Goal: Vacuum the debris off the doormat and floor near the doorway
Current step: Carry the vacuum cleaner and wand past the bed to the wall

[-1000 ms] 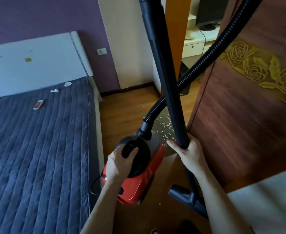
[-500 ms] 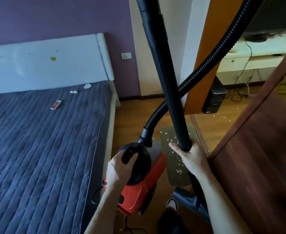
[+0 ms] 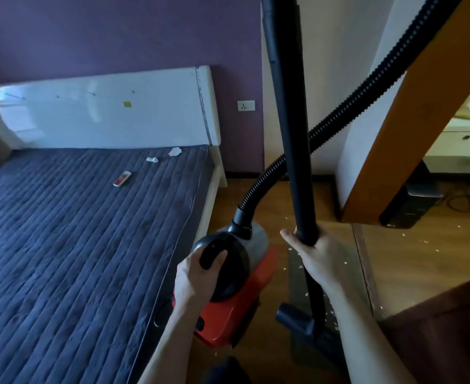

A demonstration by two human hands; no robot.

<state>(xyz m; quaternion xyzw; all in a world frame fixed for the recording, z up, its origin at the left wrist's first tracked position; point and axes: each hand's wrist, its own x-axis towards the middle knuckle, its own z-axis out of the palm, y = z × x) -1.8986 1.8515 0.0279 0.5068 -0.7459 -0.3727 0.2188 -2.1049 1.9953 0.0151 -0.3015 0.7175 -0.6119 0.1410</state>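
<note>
Doormat [image 3: 351, 278] shows more fully than before, flecked with debris [image 3: 346, 263]; left hand [image 3: 197, 278] grips the red vacuum [image 3: 236, 309] by its handle, right hand [image 3: 317, 256] clasps the black wand [image 3: 292, 134] over the mat's left edge.

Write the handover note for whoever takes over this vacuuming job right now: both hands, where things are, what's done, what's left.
Left hand grips the carry handle of the red vacuum body, beside the bed.
Right hand grips the wand, near upright; floor nozzle is low by the doormat.
Done: vacuum is at the doorway; nothing looks cleaned.
Left: white debris lies on the doormat and on the floor past the doorway. Probably do the mat first, then the floor.
</note>
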